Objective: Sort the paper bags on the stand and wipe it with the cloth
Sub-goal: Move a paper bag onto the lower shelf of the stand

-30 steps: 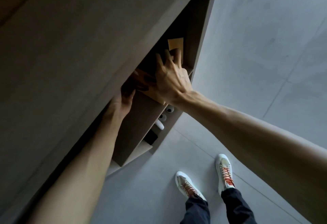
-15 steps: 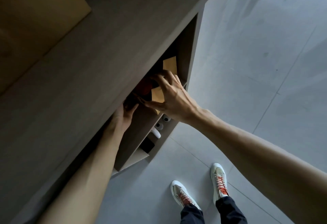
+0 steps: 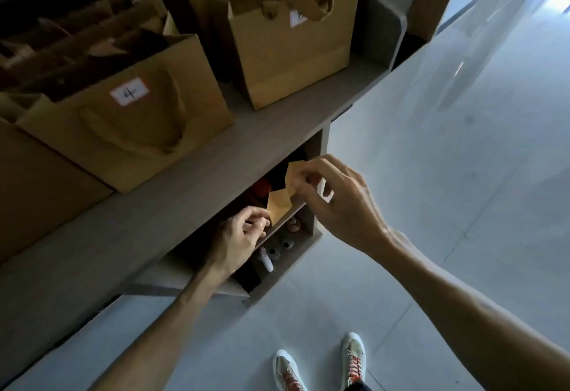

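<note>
The stand (image 3: 234, 156) carries rows of paper bags on its top board, a labelled bag (image 3: 129, 113) at the front and another bag (image 3: 290, 51) toward the stand's end; below the board, small pale bottles (image 3: 268, 258) sit on a lower shelf; the right hand (image 3: 336, 202) pinches the upper corner of a small paper bag (image 3: 282, 202) standing in the stand's recess; the left hand (image 3: 240, 236), fingers curled, is just beside the bag's lower edge, and whether it holds anything cannot be told.
</note>
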The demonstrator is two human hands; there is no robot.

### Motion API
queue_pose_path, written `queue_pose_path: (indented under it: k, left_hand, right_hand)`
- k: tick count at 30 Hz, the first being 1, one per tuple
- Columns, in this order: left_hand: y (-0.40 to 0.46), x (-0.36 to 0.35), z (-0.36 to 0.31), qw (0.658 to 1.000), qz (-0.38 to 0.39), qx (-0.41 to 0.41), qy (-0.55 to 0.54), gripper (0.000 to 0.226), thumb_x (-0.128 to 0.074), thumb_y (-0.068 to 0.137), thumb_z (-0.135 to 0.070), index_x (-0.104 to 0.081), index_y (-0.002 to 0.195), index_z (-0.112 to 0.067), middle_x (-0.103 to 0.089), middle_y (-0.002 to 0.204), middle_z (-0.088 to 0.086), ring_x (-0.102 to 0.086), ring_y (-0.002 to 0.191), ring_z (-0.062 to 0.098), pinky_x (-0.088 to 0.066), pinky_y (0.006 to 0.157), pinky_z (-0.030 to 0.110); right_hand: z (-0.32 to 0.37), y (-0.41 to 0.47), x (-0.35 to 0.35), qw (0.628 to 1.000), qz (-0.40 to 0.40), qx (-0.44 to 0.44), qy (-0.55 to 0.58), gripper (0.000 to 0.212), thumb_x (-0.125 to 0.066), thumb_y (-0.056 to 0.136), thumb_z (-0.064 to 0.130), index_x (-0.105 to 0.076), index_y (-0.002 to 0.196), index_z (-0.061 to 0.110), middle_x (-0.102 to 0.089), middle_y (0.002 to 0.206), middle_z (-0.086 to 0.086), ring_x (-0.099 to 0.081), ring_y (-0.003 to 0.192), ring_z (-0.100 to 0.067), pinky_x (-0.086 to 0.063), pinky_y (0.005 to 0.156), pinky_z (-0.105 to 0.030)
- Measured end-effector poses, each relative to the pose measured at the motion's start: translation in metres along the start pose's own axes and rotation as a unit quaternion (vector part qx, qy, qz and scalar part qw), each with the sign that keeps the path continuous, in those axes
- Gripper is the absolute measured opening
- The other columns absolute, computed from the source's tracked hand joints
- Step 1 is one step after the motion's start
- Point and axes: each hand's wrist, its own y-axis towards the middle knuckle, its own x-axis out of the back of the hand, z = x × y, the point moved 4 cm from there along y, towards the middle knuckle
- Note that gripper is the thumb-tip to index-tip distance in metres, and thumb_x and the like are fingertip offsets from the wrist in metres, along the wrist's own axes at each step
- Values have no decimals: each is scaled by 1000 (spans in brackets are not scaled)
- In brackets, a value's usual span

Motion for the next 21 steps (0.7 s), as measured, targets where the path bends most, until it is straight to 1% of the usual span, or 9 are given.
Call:
queue_pose_path:
  k: [2, 4, 7, 9, 11, 15, 18, 21]
  left_hand:
    - [-21, 4, -26, 1000, 11, -13, 21, 16, -52, 96, -21, -66, 102, -25, -71, 92, -11, -69, 82, 3, -56, 72, 21]
    - [-35, 8, -52, 999, -1, -26, 25, 16, -53, 96, -23, -68, 101, -25, -72, 87, -12, -69, 81, 3, -57, 74, 22]
    - [-48, 16, -84, 999, -22, -44, 19, 15, -53, 96, -26, -67, 100, -28, -72, 86, -12, -69, 83, 5, -57, 78, 24]
    - [-55, 23, -107, 997, -34, -62, 8, 15, -52, 96, -27, -66, 101, -29, -72, 87, -11, -69, 85, 7, -57, 79, 26]
    - [-62, 34, -132, 995, -51, -86, -6, 16, -52, 97, -26, -67, 102, -29, -72, 88, -7, -70, 86, 12, -56, 79, 26]
    - [-73, 59, -170, 986, -108, -120, -43, 17, -53, 97, -20, -68, 100, -25, -71, 88, 2, -70, 84, 18, -56, 78, 30]
    - [-77, 78, -189, 980, -132, -138, -52, 16, -52, 97, -18, -68, 101, -21, -71, 89, 4, -69, 85, 20, -57, 79, 33]
    - [-76, 97, -204, 974, -157, -160, -30, 16, -52, 96, -18, -67, 103, -21, -71, 89, 0, -69, 85, 18, -57, 78, 34]
  right_hand:
    - [16, 8, 21, 999, -15, 23, 20, 29, -55, 97, 36, -67, 108, 12, -65, 102, 1, -62, 85, -10, -51, 68, -20]
    - [32, 19, 40, 998, -30, 50, 34, 22, -59, 97, 28, -67, 105, 10, -65, 101, 0, -58, 84, -5, -47, 70, -12]
    - [51, 37, 61, 992, -47, 102, 55, 12, -62, 97, 15, -67, 103, 7, -65, 100, 0, -60, 83, -3, -49, 69, -12]
    - [62, 50, 75, 988, -51, 131, 65, 11, -63, 96, 15, -67, 103, 8, -65, 100, 0, -61, 83, -6, -51, 68, -15]
    - [71, 63, 88, 984, -56, 157, 71, 13, -63, 95, 17, -68, 103, 8, -66, 100, -1, -62, 85, -6, -52, 68, -14]
    - [85, 91, 115, 974, -67, 194, 95, 13, -64, 95, 16, -67, 104, 8, -67, 100, 0, -65, 87, -7, -56, 71, -19]
    - [91, 113, 129, 973, -70, 192, 107, 12, -65, 94, 19, -68, 105, 13, -67, 100, 7, -65, 89, -2, -55, 74, -15]
    - [96, 136, 135, 976, -54, 179, 115, 11, -66, 94, 20, -68, 104, 18, -66, 99, 14, -62, 91, 4, -49, 73, -8]
